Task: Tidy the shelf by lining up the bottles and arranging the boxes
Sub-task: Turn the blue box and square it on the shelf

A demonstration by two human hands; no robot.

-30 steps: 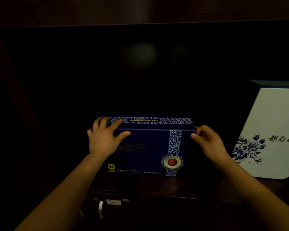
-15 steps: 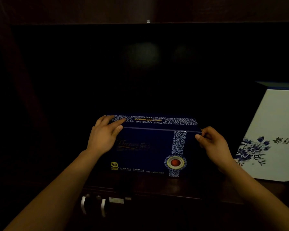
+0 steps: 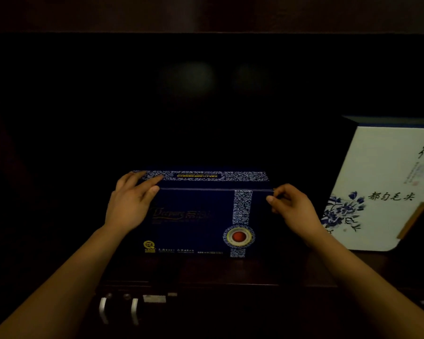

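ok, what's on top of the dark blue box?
Only hands: left hand rests flat over the top left corner of the dark blue box, right hand pinches the top right edge. Top otherwise bare; under the hand hidden.

Left grip (image 3: 129,204) lies flat (fingers spread); right grip (image 3: 293,207) curls, pinching.

navy box (image 3: 194,216): blue-white floral band, red roundel ringed in white, gold lettering. white box (image 3: 387,192): blue painted flowers, black calligraphy, blue top edge. shelf (image 3: 230,272): dark brown wood.
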